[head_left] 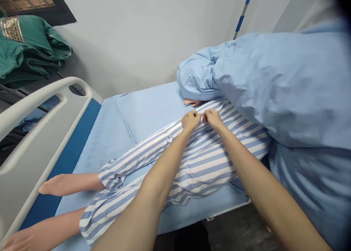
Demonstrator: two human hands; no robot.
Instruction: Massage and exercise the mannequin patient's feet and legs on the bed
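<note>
Striped blue-and-white trousers (pixel 205 170) cover the legs of a lying figure, likely a mannequin, with bare feet (pixel 60 184) showing at the left. My left hand (pixel 191 120) is closed in a fist at the upper thigh, seemingly pinching the trouser cloth. Close beside it, my right hand (pixel 212 117) is curled with its fingers bent at the same cloth; motion blurs the fingertips, so its grip is unclear. Just beyond both hands, fingers of another hand (pixel 193 102) poke out from under a light blue sleeve (pixel 203 71).
Light blue fabric (pixel 287 86) fills the right side. A bed (pixel 148 112) with a blue mattress lies below, its pale footboard (pixel 55 134) at left. Folded green cloth (pixel 33 49) sits behind the footboard. A blue-and-grey pole (pixel 241 18) leans by the wall.
</note>
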